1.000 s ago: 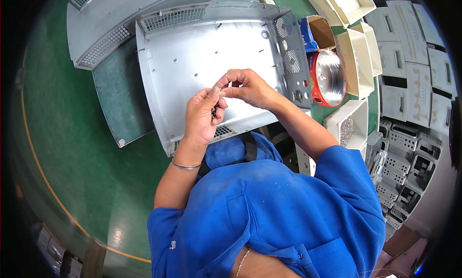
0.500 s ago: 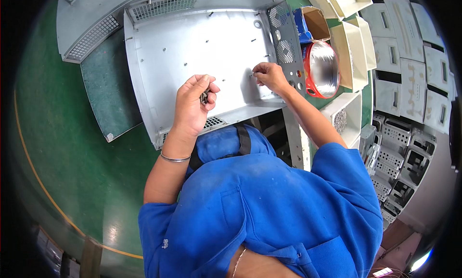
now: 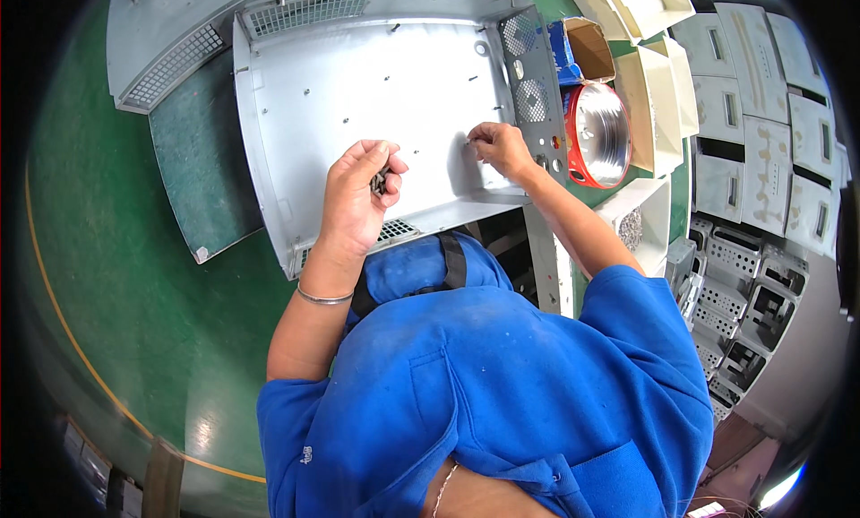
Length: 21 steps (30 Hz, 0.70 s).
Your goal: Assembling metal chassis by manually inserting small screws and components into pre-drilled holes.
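Observation:
A shallow silver sheet-metal case [image 3: 296, 142] lies open in front of me, with several small metal studs [image 3: 387, 78] standing on its floor. My left hand [image 3: 354, 191], palm up over the near part of the case, is curled around several small dark metal pieces [image 3: 380, 181] that look like short cylinders. Close to the case's right wall, my right hand [image 3: 503, 149] is closed in a pinch low over the floor. A tiny bit of metal shows at its fingertips, too small to name; it casts a shadow beneath.
Right of the case's perforated side stand a red-rimmed round tin [image 3: 602, 134], a blue cardboard box [image 3: 564, 52] and cream plastic bins [image 3: 645, 106], one holding small parts. Another grey metal housing [image 3: 170, 47] lies at the far left. Perforated metal parts [image 3: 730, 298] are stacked at right.
My right hand has shifted very slightly lower, still pinched at the same spot. The left hand stays practically where it was, with the dark metal pieces in it.

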Available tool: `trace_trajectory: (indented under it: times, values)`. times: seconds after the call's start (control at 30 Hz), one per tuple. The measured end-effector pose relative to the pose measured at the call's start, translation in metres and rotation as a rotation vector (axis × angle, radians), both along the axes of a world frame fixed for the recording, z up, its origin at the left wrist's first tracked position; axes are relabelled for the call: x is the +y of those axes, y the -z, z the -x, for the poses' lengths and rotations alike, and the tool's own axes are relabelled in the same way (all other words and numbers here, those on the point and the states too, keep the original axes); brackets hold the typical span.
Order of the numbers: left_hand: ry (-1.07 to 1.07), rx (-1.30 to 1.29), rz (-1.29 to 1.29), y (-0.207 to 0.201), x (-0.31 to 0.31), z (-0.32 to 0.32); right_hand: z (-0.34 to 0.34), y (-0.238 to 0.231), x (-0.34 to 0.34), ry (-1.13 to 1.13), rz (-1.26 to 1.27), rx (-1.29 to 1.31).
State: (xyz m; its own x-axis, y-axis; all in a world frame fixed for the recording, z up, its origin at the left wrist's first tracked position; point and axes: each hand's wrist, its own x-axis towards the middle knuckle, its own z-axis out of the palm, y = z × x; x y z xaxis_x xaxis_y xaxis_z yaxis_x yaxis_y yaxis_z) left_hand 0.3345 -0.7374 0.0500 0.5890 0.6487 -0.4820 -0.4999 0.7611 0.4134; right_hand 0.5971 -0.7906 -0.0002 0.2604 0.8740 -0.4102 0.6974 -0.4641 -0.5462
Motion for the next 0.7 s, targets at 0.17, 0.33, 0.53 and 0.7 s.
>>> trace_trajectory:
  times: [0.17,0.33,0.53,0.7]
  values:
    - [0.004,0.003,0.001,0.0,0.0,0.0,0.0,0.002,-0.002,-0.047,-0.036,-0.028]
    - [0.004,0.01,0.012,-0.001,0.0,0.001,0.003,-0.001,-0.003,-0.048,-0.016,-0.075]
    - [0.01,0.007,0.008,-0.001,-0.001,0.001,0.005,0.0,-0.003,-0.067,-0.019,-0.2]
    - [0.01,0.007,0.012,-0.001,-0.001,0.002,0.014,-0.01,-0.001,-0.121,0.036,-0.34]
